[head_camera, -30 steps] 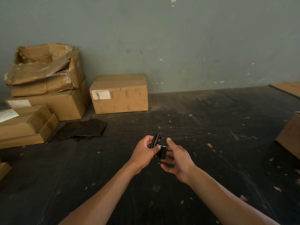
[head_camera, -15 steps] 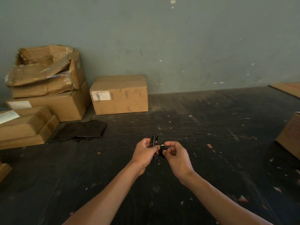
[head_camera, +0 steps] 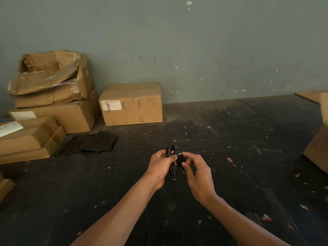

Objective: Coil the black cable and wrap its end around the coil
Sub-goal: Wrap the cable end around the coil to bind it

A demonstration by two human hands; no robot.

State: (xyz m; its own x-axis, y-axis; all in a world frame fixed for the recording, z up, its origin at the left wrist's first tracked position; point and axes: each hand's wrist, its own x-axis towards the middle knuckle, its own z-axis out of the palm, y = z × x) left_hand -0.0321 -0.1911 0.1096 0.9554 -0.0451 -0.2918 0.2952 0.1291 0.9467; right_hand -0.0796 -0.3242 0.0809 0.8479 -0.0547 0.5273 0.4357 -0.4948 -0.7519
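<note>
The black cable [head_camera: 170, 153] is gathered into a small narrow coil held upright above the dark table. My left hand [head_camera: 160, 167] grips the coil around its middle, with loops sticking out above and below the fingers. My right hand [head_camera: 197, 173] pinches the cable's end, a black plug with a small metal tip [head_camera: 180, 159], between thumb and forefinger just right of the coil. Both hands are close together, almost touching. My fingers hide much of the coil.
The dark scuffed table [head_camera: 230, 139] runs to a grey-green wall. A labelled cardboard box [head_camera: 131, 103] stands at the back, stacked boxes [head_camera: 51, 96] at the left with dark flat sheets [head_camera: 88, 142] beside them. More cardboard [head_camera: 317, 150] sits at the right edge.
My right hand closed its fingers onto the cable's end and stays beside the coil. The coil stands more upright in my left hand. Both hands stay in nearly the same spot.
</note>
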